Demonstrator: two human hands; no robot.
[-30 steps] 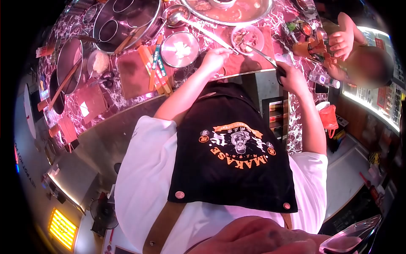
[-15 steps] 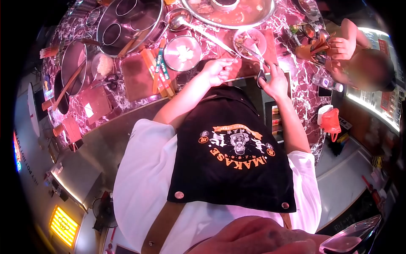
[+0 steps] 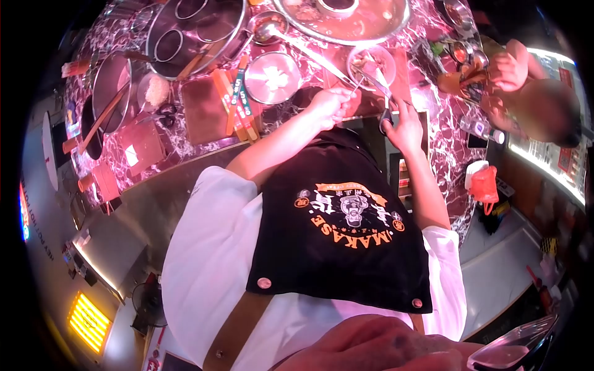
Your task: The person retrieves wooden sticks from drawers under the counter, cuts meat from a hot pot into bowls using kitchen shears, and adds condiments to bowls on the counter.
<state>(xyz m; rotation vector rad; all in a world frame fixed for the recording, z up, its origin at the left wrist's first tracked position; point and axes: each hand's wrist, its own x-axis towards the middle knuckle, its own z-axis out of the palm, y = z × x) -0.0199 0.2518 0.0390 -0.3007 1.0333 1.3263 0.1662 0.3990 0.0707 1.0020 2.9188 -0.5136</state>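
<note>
Fingers closed, my left hand pinches a thin stick, like a skewer, whose tip points at the near edge of a round bowl. Pieces of food lie in that bowl. My right hand is wrapped round the dark handles of a pair of scissors, with the blades reaching over the bowl's near rim. Whether the blades touch the food is too small to tell. Close to my left hand a long-handled ladle slants across the table. Left of it is a round metal dish holding something white.
A large divided pot and a wide pan of broth stand at the back. Several flat coloured sticks lie left of the dish. At right are a wooden container of utensils, a bottle and another person's hand.
The whole view has shifted slightly right and down. My left hand has come a little closer to the bowl, still pinching the stick. My right hand keeps its grip on the scissors.
</note>
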